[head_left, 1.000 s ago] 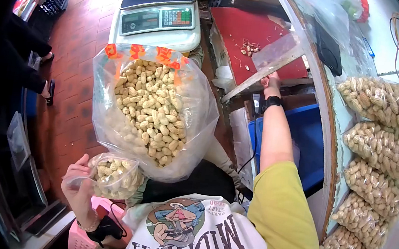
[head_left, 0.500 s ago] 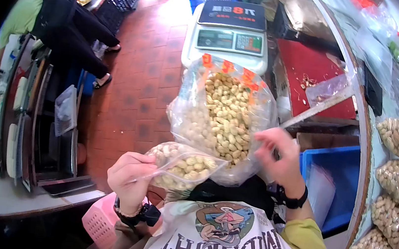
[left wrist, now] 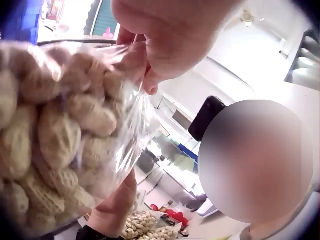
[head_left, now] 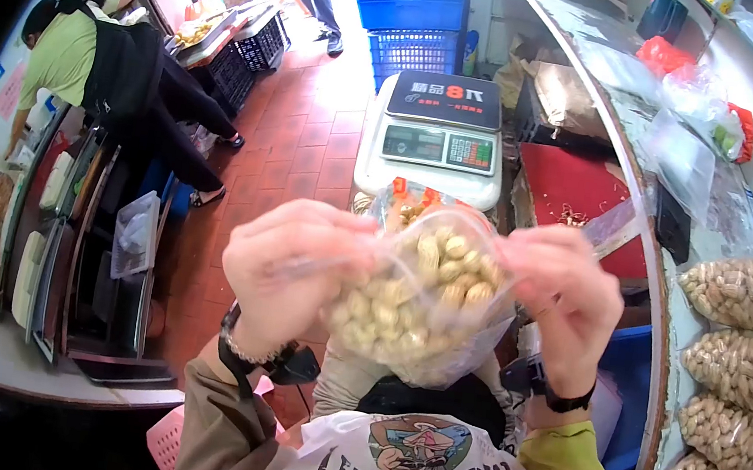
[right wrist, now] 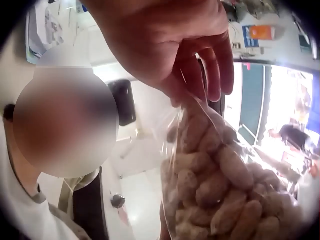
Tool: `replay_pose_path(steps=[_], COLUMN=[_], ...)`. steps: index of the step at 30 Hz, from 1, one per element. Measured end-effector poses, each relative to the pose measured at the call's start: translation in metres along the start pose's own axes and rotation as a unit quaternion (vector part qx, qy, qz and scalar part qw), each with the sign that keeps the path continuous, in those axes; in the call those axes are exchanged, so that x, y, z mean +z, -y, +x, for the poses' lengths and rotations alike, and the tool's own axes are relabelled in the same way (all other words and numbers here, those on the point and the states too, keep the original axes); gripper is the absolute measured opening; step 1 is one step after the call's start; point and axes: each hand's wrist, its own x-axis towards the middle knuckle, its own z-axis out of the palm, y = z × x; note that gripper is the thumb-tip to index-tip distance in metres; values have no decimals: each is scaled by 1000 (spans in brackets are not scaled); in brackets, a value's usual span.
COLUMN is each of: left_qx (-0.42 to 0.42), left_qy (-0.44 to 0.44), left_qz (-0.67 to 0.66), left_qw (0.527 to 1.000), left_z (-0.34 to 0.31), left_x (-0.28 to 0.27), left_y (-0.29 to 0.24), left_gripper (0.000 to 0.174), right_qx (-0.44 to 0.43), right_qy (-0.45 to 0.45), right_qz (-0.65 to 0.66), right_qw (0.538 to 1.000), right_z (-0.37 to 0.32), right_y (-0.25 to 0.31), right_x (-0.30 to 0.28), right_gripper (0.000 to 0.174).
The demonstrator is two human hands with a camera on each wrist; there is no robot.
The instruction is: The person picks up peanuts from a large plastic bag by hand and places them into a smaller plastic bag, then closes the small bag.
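A small clear plastic bag of peanuts in the shell [head_left: 416, 296] hangs between both hands in front of the chest. My left hand [head_left: 298, 263] pinches one upper corner of it; in the left wrist view the thumb and fingers [left wrist: 150, 80] close on the bunched plastic. At the opposite corner my right hand [head_left: 566, 301] pinches the rim between thumb and finger, the other fingers hanging loose in the right wrist view. The bag's mouth stretches between the two grips. Behind it, mostly hidden, is the big bag of peanuts [head_left: 414, 195] with orange-red print.
A digital scale [head_left: 434, 148] stands beyond the big bag. Several filled peanut bags [head_left: 737, 359] line the counter at right. Below is a blue bin [head_left: 627, 378], with a red board [head_left: 579, 189] further back. Another person [head_left: 124, 72] bends over shelves at left.
The right hand has come from the red board at right, past the big bag, to the small bag's rim. The small bag has risen and moved right, to the middle before the chest.
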Motion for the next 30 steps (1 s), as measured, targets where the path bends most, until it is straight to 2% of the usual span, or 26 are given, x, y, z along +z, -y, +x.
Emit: replay_pose_path(steps=[2,4,6,8,9,10,11,12,14,16,18,20,21,23,24,25,26,27,28,30], left_qx=[4,-150,-155,-192,-195,-161,-125,-125,-128,-121,-109,-169,-169,-127,-127,-32,63,60,64,65], left_qy=[-10,22,50,57,56,68,80,80,102,111,120,75,76,113,114,170,223,225,243,265], left_qz=[35,-47,-43,-23,-22,-9,4,4,49,59,70,-2,-4,4,2,76,148,146,180,212], left_qw=[999,987,986,980,979,985,989,989,985,985,984,983,983,985,985,982,961,962,951,938], left_z=[2,-3,-8,-13,-14,-14,-14,-14,-14,-16,-15,-18,-19,-18,-10,3,14,20,25,27], left_x=[3,9,16,18,16,12,9,6,-2,-6,-6,-3,-4,-9,-8,-7,-4,0,5,12], left_y=[7,15,26,33,36,39,41,39,31,29,30,32,33,34,28,17,7,-2,-9,-15], left_gripper=[14,17,20,20,20,21,23,23,19,19,19,21,21,32,32,36,40,40,41,44], right_qx=[26,89,82,175,178,178,142,105,103,156,180,148,183,186,189,192,160,127,131,115], right_qy=[-27,-46,-23,-36,-64,-62,-64,-68,-81,-145,-150,-118,-124,-118,-109,-109,-92,-75,-74,-88], right_qz=[-32,-37,-81,-31,2,2,-9,-20,-50,-40,-47,-24,12,20,30,29,23,18,18,107], right_qw=[999,994,993,983,982,982,988,992,990,976,971,982,975,975,975,975,983,989,988,984], right_z=[1,0,-2,-7,-11,-13,-15,-16,-13,-13,-19,-23,-23,-23,-23,-22,-22,-21,-21,-23], right_y=[-2,-11,-20,-34,-38,-37,-33,-32,-36,-47,-40,-38,-36,-35,-35,-33,-31,-29,-28,-26], right_x=[-4,4,9,16,24,31,37,40,32,33,46,49,48,47,47,47,48,50,53,57], right_gripper=[16,16,17,18,17,17,16,15,15,13,13,13,13,13,14,14,14,14,14,12])
